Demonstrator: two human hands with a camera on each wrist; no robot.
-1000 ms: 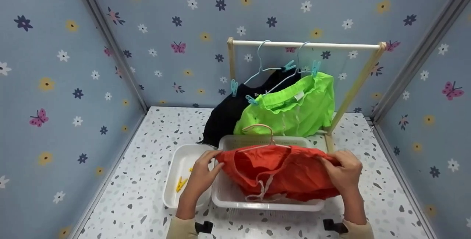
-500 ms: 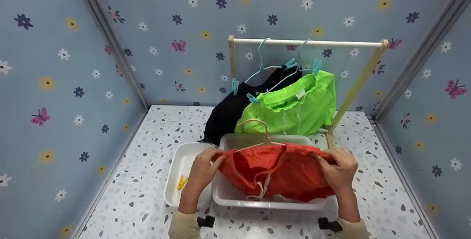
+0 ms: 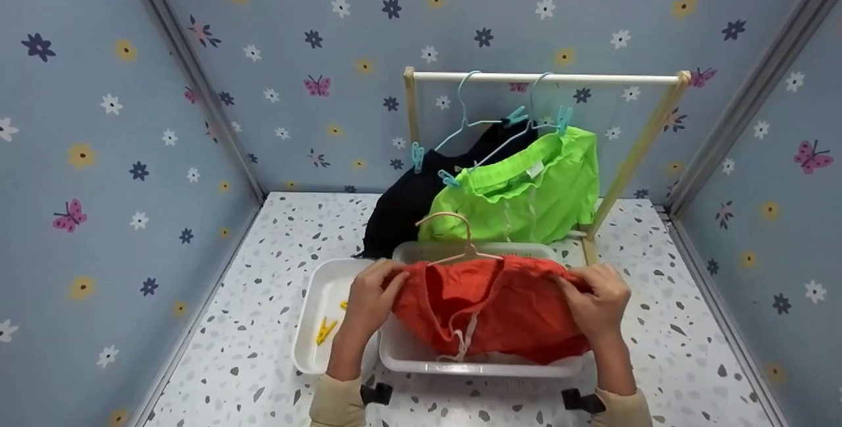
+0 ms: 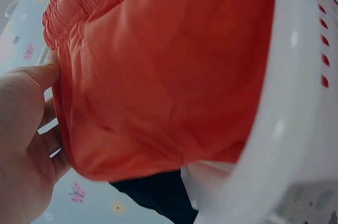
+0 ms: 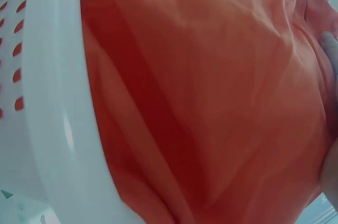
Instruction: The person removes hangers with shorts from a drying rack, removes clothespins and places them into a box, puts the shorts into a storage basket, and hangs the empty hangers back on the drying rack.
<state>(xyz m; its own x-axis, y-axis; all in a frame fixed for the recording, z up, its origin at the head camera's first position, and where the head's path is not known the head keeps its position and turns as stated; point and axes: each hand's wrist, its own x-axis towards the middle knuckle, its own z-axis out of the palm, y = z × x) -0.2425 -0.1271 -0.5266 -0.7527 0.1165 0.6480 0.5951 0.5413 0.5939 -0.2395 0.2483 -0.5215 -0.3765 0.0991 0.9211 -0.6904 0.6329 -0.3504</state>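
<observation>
A pair of red drawstring shorts point(image 3: 526, 308) spreads over the white perforated basket point(image 3: 487, 369), its white cord dangling in front. At the left end of the elastic waistband, my left hand point(image 3: 372, 295) pinches the cloth between thumb and fingers. My right hand point(image 3: 600, 301) grips the other end the same way. A pink hanger point(image 3: 468, 249) stands up out of the waist opening, its hook leaning left and its lower bar mostly hidden by the cloth. In the left wrist view the thumb presses the side of the shorts point(image 4: 158, 76) just below the gathered band.
Behind the basket a rack with a white rail point(image 3: 612, 79) carries black clothing point(image 3: 401, 206) and bright green shorts point(image 3: 526, 206), each clipped by light-blue pegs to a blue hanger. On the left, a white tray point(image 3: 304, 335) contains yellow pegs point(image 3: 325, 330). Patterned walls surround the table.
Both hands have drawn slightly closer together, the right one moving left, still holding the red shorts. The pink hanger's hook has shifted left.
</observation>
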